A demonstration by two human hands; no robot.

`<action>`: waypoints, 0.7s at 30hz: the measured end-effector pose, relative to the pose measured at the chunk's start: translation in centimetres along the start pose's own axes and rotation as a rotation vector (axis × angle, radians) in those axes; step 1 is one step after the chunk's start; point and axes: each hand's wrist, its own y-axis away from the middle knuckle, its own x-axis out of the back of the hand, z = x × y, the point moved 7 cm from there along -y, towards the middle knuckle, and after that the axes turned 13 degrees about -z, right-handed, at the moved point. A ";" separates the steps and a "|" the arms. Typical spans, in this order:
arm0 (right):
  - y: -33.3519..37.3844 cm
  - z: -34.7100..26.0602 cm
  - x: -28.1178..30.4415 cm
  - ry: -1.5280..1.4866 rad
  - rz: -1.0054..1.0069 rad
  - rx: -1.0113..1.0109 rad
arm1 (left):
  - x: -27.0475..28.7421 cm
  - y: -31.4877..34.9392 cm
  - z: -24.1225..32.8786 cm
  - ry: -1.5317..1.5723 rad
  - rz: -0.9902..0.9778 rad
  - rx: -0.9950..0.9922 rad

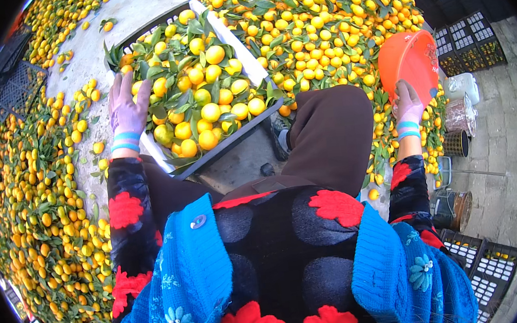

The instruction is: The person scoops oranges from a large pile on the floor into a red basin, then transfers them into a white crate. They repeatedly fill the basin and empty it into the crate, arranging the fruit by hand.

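A dark crate (231, 136) with pale lining along its sides stands before me, heaped with yellow-orange citrus fruit (211, 112) and green leaves. My left hand (127, 105), in a light purple glove with a blue-striped cuff, lies at the crate's left edge. Its fingers are spread and nothing shows in them. On the right, an orange-red plastic basin (393, 61) is tilted up over the loose fruit. My right hand (407, 106), gloved alike, grips the basin's near rim. The basin's inside shows only in part.
Piles of loose citrus spread over the floor at the left (47, 225) and beyond the crate at the right (314, 31). Black crates (470, 44) stand at the far right, with buckets and tubs (453, 208) nearer. My bent knee (336, 123) lies between crate and basin.
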 end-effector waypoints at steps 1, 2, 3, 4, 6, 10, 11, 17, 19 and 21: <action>0.2 3.0 1.3 -0.032 0.049 -0.092 | -0.8 0.8 0.8 -0.002 -0.027 0.007; 0.5 5.1 1.4 0.057 -0.003 -0.046 | -1.7 1.6 2.4 -0.030 -0.053 -0.054; 1.0 7.7 1.8 0.139 -0.003 -0.077 | -2.9 2.4 3.8 -0.058 -0.098 -0.091; 1.9 10.0 1.7 0.177 -0.045 -0.073 | -4.2 3.2 5.6 -0.072 -0.153 -0.153; 4.1 15.5 0.9 0.192 -0.084 -0.232 | -6.7 4.9 8.5 -0.149 -0.318 -0.190; 8.9 25.0 -1.7 0.306 -0.307 -0.617 | -8.4 6.9 12.9 -0.142 -0.458 -0.201; 10.0 26.9 -2.5 0.260 -0.326 -0.698 | -8.3 7.1 13.6 -0.132 -0.485 -0.191; 9.3 31.4 -5.1 0.430 -0.359 -0.807 | -8.3 7.4 19.2 -0.048 -0.490 -0.349; 7.1 31.0 -4.5 0.395 -0.240 -0.683 | -9.7 7.2 20.7 -0.050 -0.542 -0.375; 4.7 31.2 -3.8 0.315 -0.239 -0.643 | -11.5 6.7 21.3 -0.048 -0.644 -0.331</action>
